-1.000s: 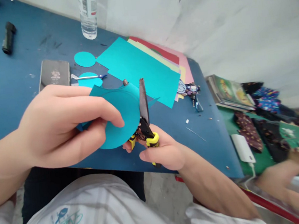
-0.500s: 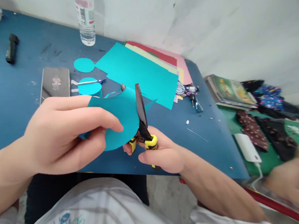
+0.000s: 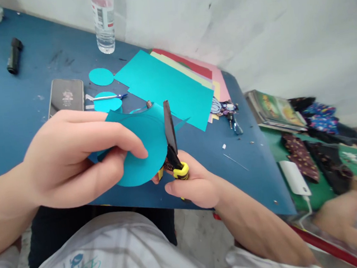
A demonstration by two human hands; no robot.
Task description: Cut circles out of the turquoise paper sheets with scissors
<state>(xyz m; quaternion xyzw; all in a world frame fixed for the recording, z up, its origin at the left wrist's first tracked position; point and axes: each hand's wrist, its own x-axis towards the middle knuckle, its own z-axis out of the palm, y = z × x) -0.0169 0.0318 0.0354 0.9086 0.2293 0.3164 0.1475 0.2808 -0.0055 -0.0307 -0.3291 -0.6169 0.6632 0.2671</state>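
My left hand [image 3: 74, 159] pinches a turquoise sheet of paper [image 3: 144, 170] between thumb and fingers. The paper's lower and right edge is round, and a pointed strip sticks out past the blades on the right. My right hand [image 3: 198, 182] is closed around the yellow and black handles of scissors [image 3: 171, 130]. The scissors' blades stand apart, one in front of the paper and the other mostly hidden behind it. Beyond my hands lie a turquoise paper circle [image 3: 101, 77] and further round pieces [image 3: 109, 106] with a compass-like tool [image 3: 106, 97] on top.
A phone [image 3: 67, 93], a water bottle [image 3: 105, 28] and a black flashlight-like object [image 3: 14, 55] are on the blue table [image 3: 140, 198]. Coloured sheets [image 3: 174, 88] are stacked near the wall. At right, a green table holds books [image 3: 276, 108] and a white power bank [image 3: 295, 178], near another person's arm [image 3: 342, 215].
My left hand has turned the paper slightly, and its rounded lower edge sits a little lower. My right hand and the scissors have barely moved.
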